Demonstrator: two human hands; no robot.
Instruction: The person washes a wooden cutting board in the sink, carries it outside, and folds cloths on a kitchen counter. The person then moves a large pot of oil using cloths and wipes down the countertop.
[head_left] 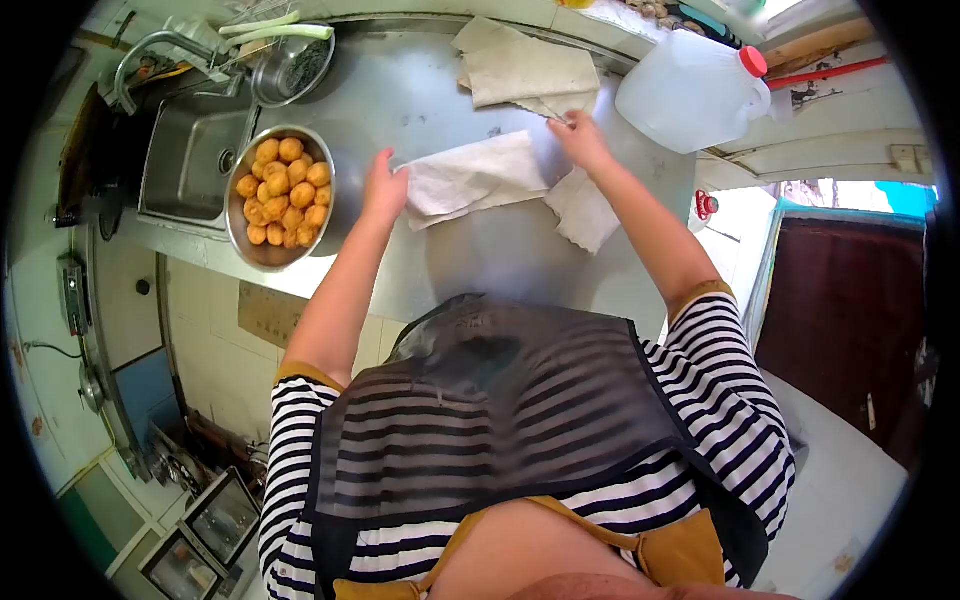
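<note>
A folded white cloth (475,178) lies on the steel counter. My left hand (384,186) is at its left edge, thumb and forefinger apart, the thumb beside the cloth; the other fingers are mostly hidden. My right hand (581,139) reaches over the far right side, fingers closed on the near corner of a folded beige cloth (530,72). Below my right wrist lies another pale cloth (584,210), partly covered by the forearm. Left of my left hand stands a steel bowl (235,225) filled with round golden-brown fried balls (284,192).
A sink (185,160) with a tap (150,45) is at the left. Behind the bowl of balls sits a smaller steel bowl (265,85) with dark contents and scallions (275,30) across it. A large plastic jug (680,90) with a red cap stands at the back right.
</note>
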